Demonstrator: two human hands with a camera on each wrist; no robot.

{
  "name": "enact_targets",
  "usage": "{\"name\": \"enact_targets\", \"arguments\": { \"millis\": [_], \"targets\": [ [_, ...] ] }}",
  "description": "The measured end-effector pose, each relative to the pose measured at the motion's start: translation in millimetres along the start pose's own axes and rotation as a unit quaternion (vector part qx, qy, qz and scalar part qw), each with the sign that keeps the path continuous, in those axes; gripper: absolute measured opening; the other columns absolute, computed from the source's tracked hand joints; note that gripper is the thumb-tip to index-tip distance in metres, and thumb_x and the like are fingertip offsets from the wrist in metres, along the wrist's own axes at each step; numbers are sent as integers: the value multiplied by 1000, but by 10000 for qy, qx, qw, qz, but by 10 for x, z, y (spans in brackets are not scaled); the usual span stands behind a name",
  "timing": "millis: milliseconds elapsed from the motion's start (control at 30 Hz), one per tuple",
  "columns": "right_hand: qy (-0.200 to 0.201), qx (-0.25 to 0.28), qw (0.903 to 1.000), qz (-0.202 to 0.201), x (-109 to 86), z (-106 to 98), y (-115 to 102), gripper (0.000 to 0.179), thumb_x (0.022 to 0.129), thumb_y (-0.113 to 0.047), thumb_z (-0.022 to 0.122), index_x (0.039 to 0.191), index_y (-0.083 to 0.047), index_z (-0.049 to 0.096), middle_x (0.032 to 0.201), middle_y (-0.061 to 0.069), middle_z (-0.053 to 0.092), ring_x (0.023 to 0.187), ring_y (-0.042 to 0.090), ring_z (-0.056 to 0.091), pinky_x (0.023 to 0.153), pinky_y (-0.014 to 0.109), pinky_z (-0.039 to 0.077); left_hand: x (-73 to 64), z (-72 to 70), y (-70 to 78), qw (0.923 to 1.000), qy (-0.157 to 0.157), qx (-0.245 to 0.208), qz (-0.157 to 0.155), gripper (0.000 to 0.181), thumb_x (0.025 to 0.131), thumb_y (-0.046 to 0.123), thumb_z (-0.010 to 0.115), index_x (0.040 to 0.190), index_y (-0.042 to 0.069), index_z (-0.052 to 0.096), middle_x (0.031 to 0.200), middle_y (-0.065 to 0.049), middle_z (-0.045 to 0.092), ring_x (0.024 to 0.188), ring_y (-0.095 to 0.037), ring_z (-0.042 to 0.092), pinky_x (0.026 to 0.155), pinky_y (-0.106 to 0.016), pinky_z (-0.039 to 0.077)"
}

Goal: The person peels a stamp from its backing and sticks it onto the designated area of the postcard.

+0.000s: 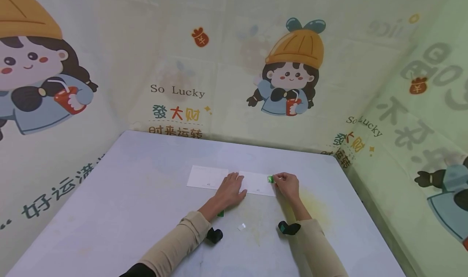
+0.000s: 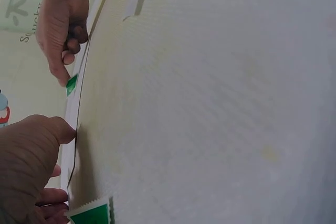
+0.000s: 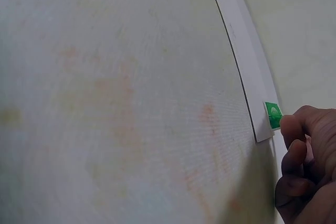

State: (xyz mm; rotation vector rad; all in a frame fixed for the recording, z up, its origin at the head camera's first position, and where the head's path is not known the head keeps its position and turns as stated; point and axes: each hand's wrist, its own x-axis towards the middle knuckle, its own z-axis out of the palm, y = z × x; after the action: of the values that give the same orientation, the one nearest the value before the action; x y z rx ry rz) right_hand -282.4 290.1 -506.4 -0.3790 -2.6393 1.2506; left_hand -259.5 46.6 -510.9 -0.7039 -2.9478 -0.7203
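Note:
Between thumb and fingertips my right hand [image 1: 287, 185] pinches a small green postage stamp [image 1: 270, 179] at the upper right corner of a white paper rectangle [image 1: 254, 183], perhaps an envelope or card. The right wrist view shows the stamp [image 3: 273, 115] over that corner, held by its outer edge; whether it is stuck down I cannot tell. My left hand [image 1: 231, 191] rests with fingers extended on the left end of the same paper. Another white paper [image 1: 204, 176] lies beside it, partly under the left fingers. A second green stamp [image 2: 93, 215] with toothed edges lies near my left wrist.
A small whitish paper piece [image 1: 241, 227] lies on the white table [image 1: 146, 212] between the forearms. Black wrist devices [image 1: 215, 235] sit at both cuffs. A printed cloth backdrop [image 1: 226, 66] rises behind the table and along its sides.

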Motion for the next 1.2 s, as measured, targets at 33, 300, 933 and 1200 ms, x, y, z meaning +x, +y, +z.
{"name": "enact_targets", "arguments": {
  "millis": [33,300,933,1200],
  "targets": [
    [13,-23,10000,-13,4,7,3,22,96,-19,70,100,2,76,71,8,67,63,18,56,55,23,42,2,0,0,10000,-7,28,-1,56,102,32,62,146,0,51,153,-22,46,146,-36,39,120,-48,32],
    [36,-114,9998,-175,17,31,28,21,96,-19,70,96,2,76,67,7,65,60,18,54,50,24,39,-10,-22,2,9998,-64,184,41,53,102,33,62,143,1,54,153,-21,47,145,-35,40,119,-47,33],
    [7,-456,9983,-358,0,44,-23,21,97,-18,69,101,1,75,69,7,66,62,18,55,54,25,41,-13,-30,-7,9993,-90,356,96,51,102,35,62,140,1,57,150,-21,49,143,-34,42,118,-46,35],
    [49,-590,9971,-488,10,52,-4,19,96,-17,69,100,0,75,68,6,65,61,18,54,52,26,38,-13,-27,-2,9989,-25,444,129,50,102,34,61,139,0,57,149,-21,50,142,-34,43,117,-46,36]
  ]
}}
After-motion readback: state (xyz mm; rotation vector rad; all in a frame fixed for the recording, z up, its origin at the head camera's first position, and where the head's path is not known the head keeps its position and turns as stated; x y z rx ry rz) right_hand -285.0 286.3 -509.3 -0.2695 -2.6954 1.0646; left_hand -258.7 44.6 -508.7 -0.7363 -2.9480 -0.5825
